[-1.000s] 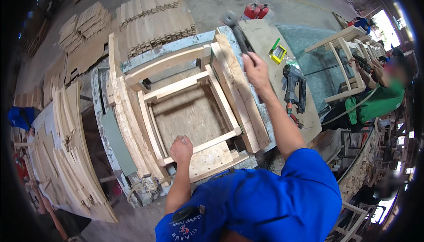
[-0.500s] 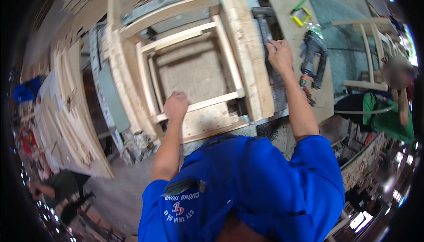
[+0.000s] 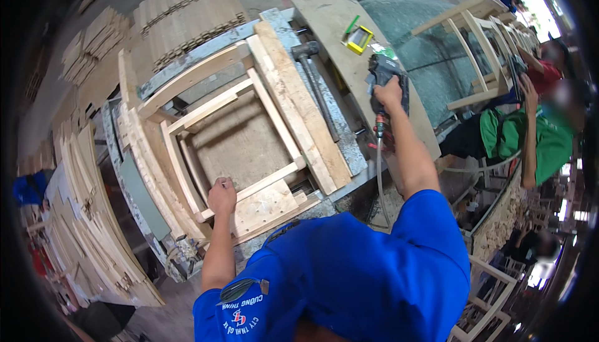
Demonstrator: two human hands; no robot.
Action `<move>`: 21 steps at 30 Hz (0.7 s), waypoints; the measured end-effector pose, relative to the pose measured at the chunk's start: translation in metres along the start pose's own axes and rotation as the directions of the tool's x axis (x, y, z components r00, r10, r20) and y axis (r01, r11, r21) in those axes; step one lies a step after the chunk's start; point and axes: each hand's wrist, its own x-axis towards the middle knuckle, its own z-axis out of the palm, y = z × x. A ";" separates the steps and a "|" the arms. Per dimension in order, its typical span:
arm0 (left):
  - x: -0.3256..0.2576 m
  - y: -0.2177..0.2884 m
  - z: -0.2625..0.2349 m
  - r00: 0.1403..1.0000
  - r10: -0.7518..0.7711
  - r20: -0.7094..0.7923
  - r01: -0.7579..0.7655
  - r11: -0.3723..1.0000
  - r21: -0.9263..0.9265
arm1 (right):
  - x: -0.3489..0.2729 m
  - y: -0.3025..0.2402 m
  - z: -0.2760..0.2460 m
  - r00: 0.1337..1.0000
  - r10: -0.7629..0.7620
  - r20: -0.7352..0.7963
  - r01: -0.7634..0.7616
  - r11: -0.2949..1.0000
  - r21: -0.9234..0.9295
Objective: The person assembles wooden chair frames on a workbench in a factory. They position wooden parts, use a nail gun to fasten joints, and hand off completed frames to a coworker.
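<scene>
- Fingers (image 3: pixel 382 88) of the right hand (image 3: pixel 388 95) are wrapped tight round the grip of a dark power tool (image 3: pixel 384 73), right of the wooden frame (image 3: pixel 215 108); a hose (image 3: pixel 378 176) hangs from the tool's underside.
- Fingers (image 3: pixel 218 184) of the left hand (image 3: pixel 221 196) are curled together, knuckles resting on the wooden frame at its near rail.
- The wooden frame lies flat on the tabletop (image 3: pixel 349 148).
- A hammer (image 3: pixel 315 83) lies just right of the frame, between it and the tool.
- A yellow box (image 3: pixel 360 39) sits beyond the tool.
- Stacked wooden parts (image 3: pixel 181 14) stand beyond the frame.
</scene>
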 end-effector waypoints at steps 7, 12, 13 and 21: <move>-0.012 -0.029 0.008 0.975 0.042 -0.218 -0.161 0.810 -0.564 | -0.010 0.006 -0.073 0.987 -0.097 0.126 0.021 0.866 0.500; -0.037 0.004 0.023 0.972 0.203 -0.118 -0.210 0.524 -0.826 | -0.090 -0.069 -0.149 0.776 -0.225 0.589 -0.308 0.680 0.665; -0.041 0.022 0.025 0.954 0.296 -0.056 -0.189 0.445 -0.875 | -0.107 -0.084 -0.150 0.734 -0.258 0.629 -0.324 0.680 0.657; -0.085 0.133 -0.017 0.534 0.753 0.385 0.560 0.026 -0.828 | -0.223 -0.186 -0.047 0.276 -0.147 0.950 -0.353 0.904 0.242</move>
